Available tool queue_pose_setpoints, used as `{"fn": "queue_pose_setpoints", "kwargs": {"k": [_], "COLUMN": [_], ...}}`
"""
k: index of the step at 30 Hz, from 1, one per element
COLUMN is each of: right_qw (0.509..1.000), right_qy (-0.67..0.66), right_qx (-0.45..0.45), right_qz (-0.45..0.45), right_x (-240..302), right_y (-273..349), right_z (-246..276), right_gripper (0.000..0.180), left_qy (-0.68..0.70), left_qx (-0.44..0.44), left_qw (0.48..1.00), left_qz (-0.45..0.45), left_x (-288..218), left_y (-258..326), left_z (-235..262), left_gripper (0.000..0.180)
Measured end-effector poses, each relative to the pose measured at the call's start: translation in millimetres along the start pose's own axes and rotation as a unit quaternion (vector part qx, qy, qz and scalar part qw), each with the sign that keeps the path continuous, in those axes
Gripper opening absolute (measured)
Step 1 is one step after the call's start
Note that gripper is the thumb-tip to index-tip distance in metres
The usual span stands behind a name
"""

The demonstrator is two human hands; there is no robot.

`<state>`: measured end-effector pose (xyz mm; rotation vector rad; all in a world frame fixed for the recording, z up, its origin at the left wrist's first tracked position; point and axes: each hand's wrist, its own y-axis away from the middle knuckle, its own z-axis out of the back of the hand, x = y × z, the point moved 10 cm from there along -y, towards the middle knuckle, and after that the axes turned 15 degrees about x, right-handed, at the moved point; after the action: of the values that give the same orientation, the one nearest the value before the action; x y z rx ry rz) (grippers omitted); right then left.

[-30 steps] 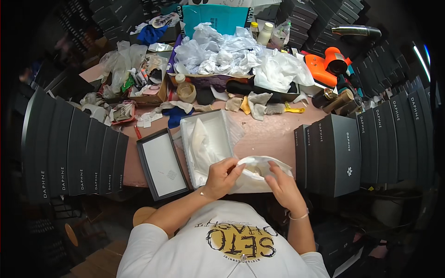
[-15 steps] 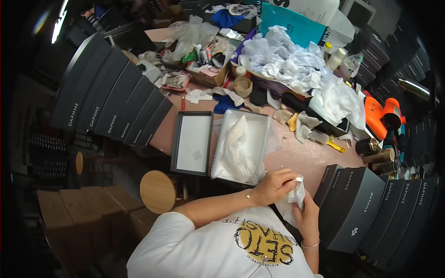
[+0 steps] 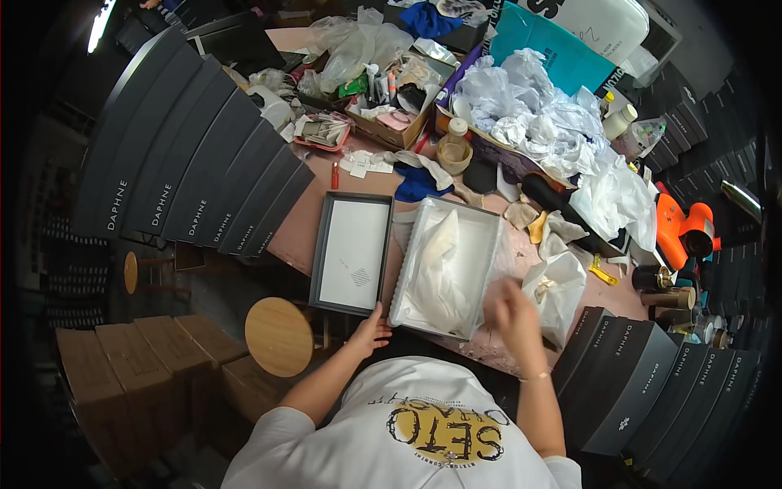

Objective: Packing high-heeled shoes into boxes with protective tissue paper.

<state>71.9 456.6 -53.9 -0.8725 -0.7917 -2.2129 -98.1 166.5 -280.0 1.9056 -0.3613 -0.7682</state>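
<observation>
My left hand (image 3: 371, 334) reaches the lower right corner of a dark box lid (image 3: 352, 261) with a white inside; its fingers are spread, with one fingertip against the lid's edge. Right of the lid stands an open shoe box (image 3: 486, 253), pale inside, with a long bundle of white tissue paper (image 3: 437, 269) lying along its left side. My right hand (image 3: 515, 314), smeared by motion, is just past the box's lower right side. Beside that hand a creased white paper piece (image 3: 558, 289) lies on the table. Whether the right hand holds anything is not visible.
Stacks of dark shoe boxes flank me, at left (image 3: 175, 163) and right (image 3: 627, 383). Crumpled white paper (image 3: 529, 106) fills a bin at the back. A yellow-handled brush (image 3: 603, 271), an orange device (image 3: 680, 228) and a round wooden stool (image 3: 279, 337) stand around.
My hands were together over a white paper at the table's front edge; now they are apart. The left has moved to the lid, and the white paper lies right of the box.
</observation>
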Motion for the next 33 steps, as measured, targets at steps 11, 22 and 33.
{"fn": "queue_pose_setpoints", "kwargs": {"k": [11, 22, 33], "right_qw": [0.995, 0.982, 0.946], "right_qy": [-0.032, 0.135, 0.035], "right_qx": [0.068, 0.128, -0.28], "right_qz": [-0.062, 0.031, -0.161], "right_x": [-73.1, -32.2, -128.1], "right_y": [-91.1, -74.3, 53.5], "right_z": [-138.7, -177.1, 175.1], "right_gripper": [0.042, 0.036, 0.04], "left_qy": [-0.083, -0.531, -0.839], "left_qx": [-0.088, 0.178, 0.085], "left_qw": [0.883, 0.66, 0.361], "left_qz": [-0.454, -0.501, -0.398], "left_x": [-118.0, -120.2, -134.2], "left_y": [82.3, 128.7, 9.6], "left_z": [-26.3, -182.2, -244.7], "left_gripper": [0.025, 0.015, 0.053]}}
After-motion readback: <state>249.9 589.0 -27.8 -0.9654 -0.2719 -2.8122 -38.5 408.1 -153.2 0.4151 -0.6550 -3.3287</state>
